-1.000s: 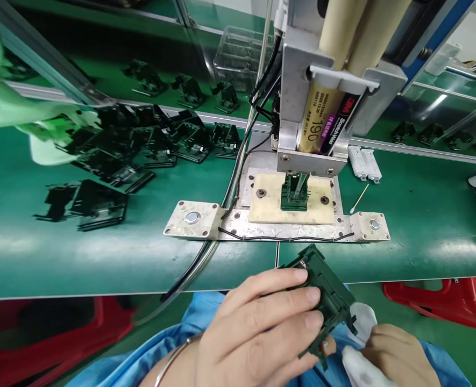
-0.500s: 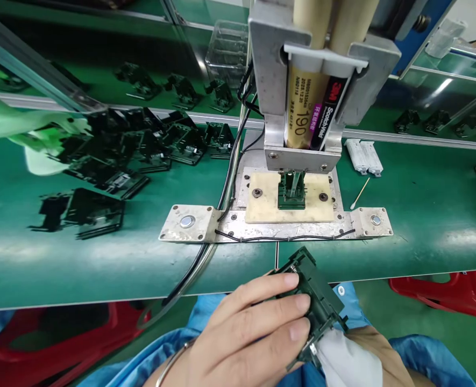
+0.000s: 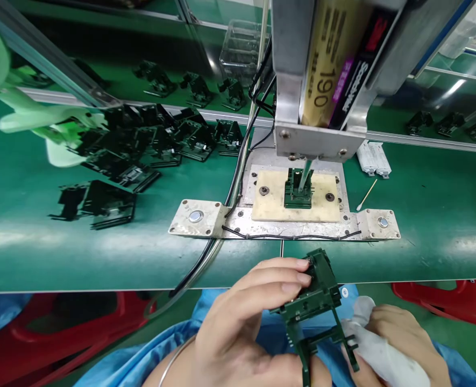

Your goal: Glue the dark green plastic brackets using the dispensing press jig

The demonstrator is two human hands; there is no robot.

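My left hand grips a dark green plastic housing with open, leg-like arms at its lower end, held tilted over my lap. My right hand is beside those arms, fingers bent; white coverings on its fingers, or a white cloth, hide what it may pinch. Ahead of both hands, a similar green housing sits on the cream fixture plate. A clear nozzle reaches down into it from the dispenser head, which carries a gold and black adhesive cartridge.
Several green housings are piled at the left, near another person's green-gloved hand. Metal blocks with buttons flank the fixture. Cables cross the bench. A cotton swab and white cartridges lie right.
The held housing has turned, showing its open arms. My right hand has shifted right, more of it visible. The dispenser head sits higher, exposing more nozzle. The view has shifted slightly.
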